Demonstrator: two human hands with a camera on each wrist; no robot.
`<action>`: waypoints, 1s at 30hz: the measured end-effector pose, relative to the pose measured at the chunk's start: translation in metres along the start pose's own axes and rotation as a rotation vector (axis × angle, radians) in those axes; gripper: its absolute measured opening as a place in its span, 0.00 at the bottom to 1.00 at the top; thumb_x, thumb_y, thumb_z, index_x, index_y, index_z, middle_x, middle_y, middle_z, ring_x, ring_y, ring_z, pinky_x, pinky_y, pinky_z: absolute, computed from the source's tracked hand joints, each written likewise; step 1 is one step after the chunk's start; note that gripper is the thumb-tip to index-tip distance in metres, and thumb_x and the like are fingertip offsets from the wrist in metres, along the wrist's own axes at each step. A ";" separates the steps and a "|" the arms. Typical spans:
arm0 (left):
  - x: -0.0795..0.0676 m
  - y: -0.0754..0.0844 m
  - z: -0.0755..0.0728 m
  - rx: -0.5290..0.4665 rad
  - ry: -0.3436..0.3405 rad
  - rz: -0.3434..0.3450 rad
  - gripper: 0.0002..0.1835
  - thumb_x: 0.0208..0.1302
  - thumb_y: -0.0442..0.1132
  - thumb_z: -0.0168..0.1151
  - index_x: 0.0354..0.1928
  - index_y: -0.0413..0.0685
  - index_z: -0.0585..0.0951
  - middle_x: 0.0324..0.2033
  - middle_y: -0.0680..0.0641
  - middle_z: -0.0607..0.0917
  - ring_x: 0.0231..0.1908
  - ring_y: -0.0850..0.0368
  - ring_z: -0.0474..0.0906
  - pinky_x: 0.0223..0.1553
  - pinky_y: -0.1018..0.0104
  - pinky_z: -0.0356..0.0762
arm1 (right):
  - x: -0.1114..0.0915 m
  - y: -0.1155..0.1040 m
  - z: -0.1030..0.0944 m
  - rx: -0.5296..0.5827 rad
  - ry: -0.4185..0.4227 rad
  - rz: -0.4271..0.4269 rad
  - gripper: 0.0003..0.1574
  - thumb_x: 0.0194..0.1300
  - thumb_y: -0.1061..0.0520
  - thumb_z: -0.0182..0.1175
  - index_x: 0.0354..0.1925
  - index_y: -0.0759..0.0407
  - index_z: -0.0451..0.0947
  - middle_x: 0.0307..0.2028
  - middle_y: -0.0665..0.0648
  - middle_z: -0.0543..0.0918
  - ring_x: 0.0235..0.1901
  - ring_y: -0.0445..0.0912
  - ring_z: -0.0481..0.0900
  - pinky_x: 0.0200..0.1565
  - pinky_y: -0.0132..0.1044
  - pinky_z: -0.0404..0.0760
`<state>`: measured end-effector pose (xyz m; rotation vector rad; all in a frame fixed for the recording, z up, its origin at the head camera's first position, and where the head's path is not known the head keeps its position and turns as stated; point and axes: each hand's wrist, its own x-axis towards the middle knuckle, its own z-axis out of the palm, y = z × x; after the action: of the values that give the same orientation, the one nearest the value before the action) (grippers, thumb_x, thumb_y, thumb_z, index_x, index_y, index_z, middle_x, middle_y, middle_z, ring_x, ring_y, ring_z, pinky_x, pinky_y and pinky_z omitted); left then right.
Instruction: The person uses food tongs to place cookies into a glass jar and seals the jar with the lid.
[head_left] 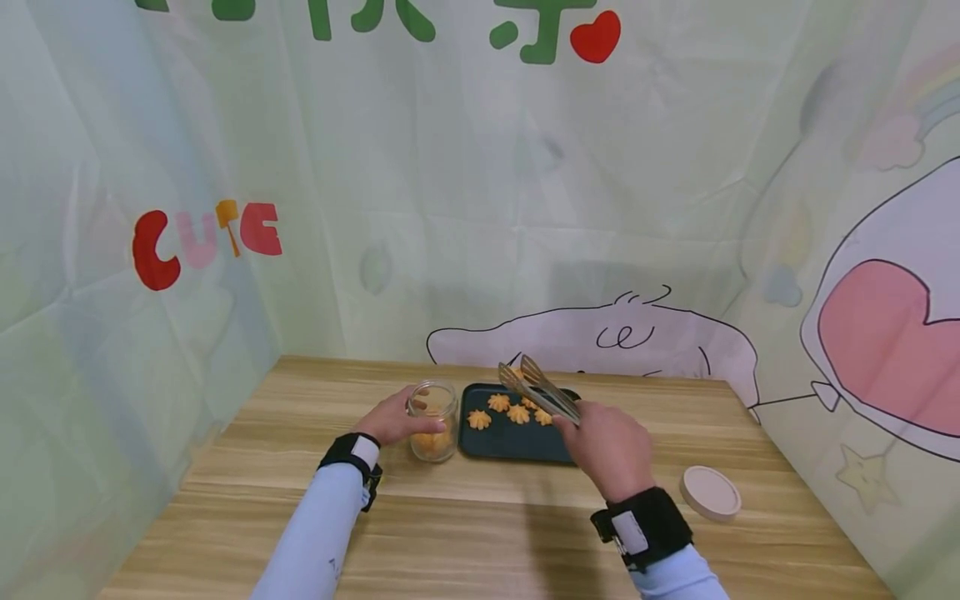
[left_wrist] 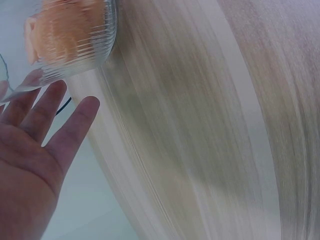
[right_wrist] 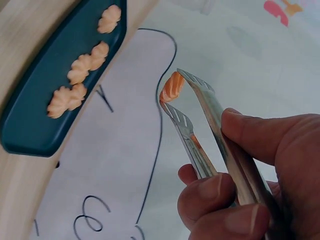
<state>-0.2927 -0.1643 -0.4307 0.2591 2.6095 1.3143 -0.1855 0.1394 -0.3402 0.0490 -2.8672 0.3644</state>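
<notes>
My left hand (head_left: 393,418) holds a clear glass jar (head_left: 444,410) upright on the table, thumb across the front and fingers at the far side. The left wrist view shows orange-yellow cookies (left_wrist: 65,32) through the jar's ribbed wall. With my right hand (head_left: 615,446) I grip metal tongs (head_left: 551,399), raised above a dark tray (head_left: 510,447). Between the slotted tips a flower-shaped cookie (right_wrist: 172,87) is pinched, plain in the right wrist view. Several similar cookies (head_left: 518,414) lie on the tray, partly hidden by the tongs and right hand.
A round pale pink lid (head_left: 711,492) lies on the wooden table (head_left: 465,533), right of my right hand. The tray stands close to the jar's right side. Printed cloth (head_left: 480,208) hangs behind the table and along both sides.
</notes>
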 end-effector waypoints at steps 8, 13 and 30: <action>-0.001 0.001 0.000 0.007 -0.002 0.001 0.50 0.51 0.59 0.72 0.72 0.48 0.60 0.61 0.38 0.74 0.58 0.41 0.67 0.59 0.39 0.67 | -0.002 -0.021 -0.001 -0.021 0.084 -0.106 0.24 0.62 0.43 0.63 0.44 0.61 0.84 0.20 0.55 0.81 0.15 0.44 0.70 0.13 0.38 0.67; -0.003 0.004 0.000 0.008 -0.004 0.010 0.49 0.52 0.58 0.71 0.71 0.47 0.60 0.61 0.37 0.74 0.59 0.40 0.67 0.59 0.40 0.67 | -0.004 -0.034 -0.002 -0.034 0.115 -0.145 0.21 0.61 0.43 0.65 0.40 0.60 0.84 0.16 0.52 0.78 0.13 0.43 0.68 0.12 0.37 0.66; -0.001 0.003 0.001 0.010 0.009 -0.010 0.48 0.51 0.59 0.72 0.71 0.50 0.62 0.60 0.37 0.74 0.58 0.40 0.68 0.59 0.38 0.66 | -0.007 -0.065 0.007 -0.076 0.067 -0.219 0.25 0.61 0.40 0.64 0.44 0.59 0.84 0.11 0.49 0.70 0.10 0.43 0.65 0.09 0.35 0.63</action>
<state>-0.2911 -0.1619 -0.4285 0.2425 2.6219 1.3022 -0.1761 0.0753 -0.3325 0.3275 -2.7704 0.2088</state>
